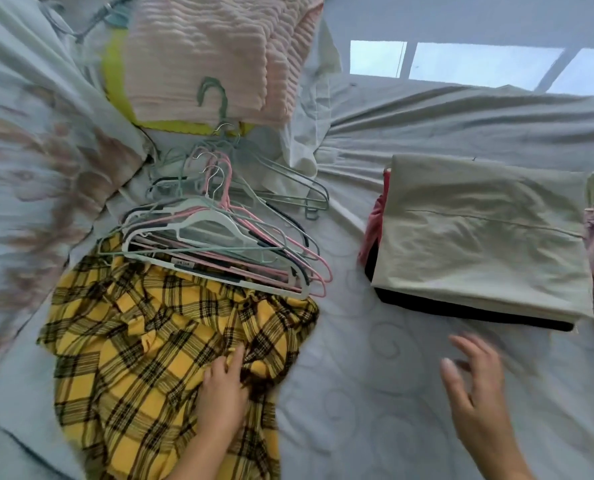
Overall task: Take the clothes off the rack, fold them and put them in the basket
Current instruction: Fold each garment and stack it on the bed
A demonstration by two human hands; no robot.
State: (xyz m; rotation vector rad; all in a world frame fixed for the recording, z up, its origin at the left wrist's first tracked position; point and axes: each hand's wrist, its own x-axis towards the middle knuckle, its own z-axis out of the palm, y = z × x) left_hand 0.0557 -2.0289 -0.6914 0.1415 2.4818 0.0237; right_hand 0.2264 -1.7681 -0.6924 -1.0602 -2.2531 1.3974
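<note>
Two hands, left (224, 386) gripping yellow plaid shirt (143, 334), right (475, 386) open, empty.

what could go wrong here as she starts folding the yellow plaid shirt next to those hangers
1. The pile of hangers rests on the top edge of the yellow plaid shirt; pulling the shirt with the left hand could drag or snag them.
2. The shirt lies bunched and creased, so folding it as is may set in wrinkles.
3. The right hand hovers open, blurred, near the folded stack; a sweep there could knock the stack askew.
</note>
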